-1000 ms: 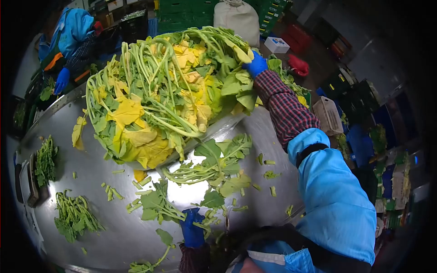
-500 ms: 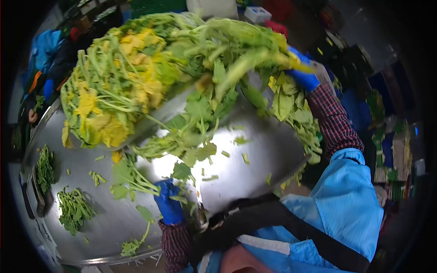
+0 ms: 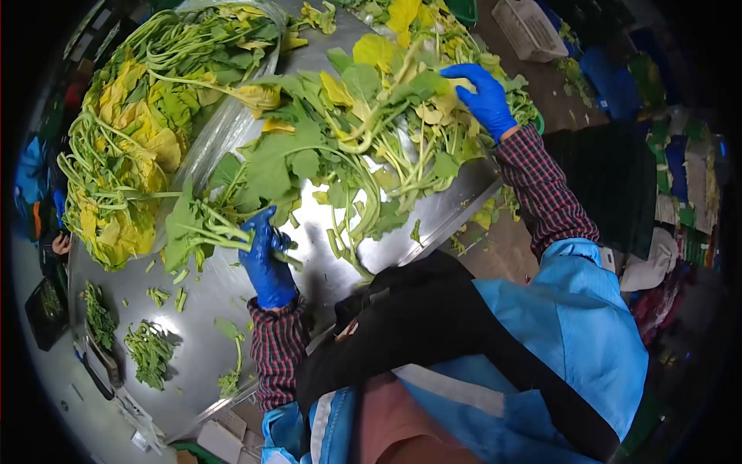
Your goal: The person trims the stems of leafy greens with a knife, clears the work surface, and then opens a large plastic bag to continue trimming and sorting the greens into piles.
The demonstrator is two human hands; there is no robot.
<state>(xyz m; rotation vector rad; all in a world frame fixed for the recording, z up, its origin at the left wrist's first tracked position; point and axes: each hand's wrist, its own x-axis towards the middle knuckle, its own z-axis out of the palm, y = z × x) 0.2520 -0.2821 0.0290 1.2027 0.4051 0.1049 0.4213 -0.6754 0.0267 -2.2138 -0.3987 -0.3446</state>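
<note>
My left hand [image 3: 268, 259], in a blue glove, is closed around a small bunch of leafy green stalks [image 3: 212, 228]; the cut ends stick out to its right and the leaves point left. Farther up on the right, my gloved right hand [image 3: 483, 97] has its fingers and thumb curved around yellowing leafy greens [image 3: 450, 99] at the edge of a loose pile. How firmly it grips is partly hidden by leaves. Between the hands, loose green stalks [image 3: 363, 185] with broad leaves lie tangled on the metal table [image 3: 209, 298].
Clear plastic wrap [image 3: 220, 147] lies beside a big heap of yellow-green leaves [image 3: 131, 162] at the left. Two small trimmed bunches, one a green bunch [image 3: 149, 356], and a knife [image 3: 97, 375] lie near the left edge. A white basket [image 3: 529, 31] stands beyond. A person's hand [image 3: 61, 244] shows far left.
The swinging mass of greens has come down onto the table between the hands. My left hand has moved up and slightly left with its bunch; the right hand sits lower and farther left.
</note>
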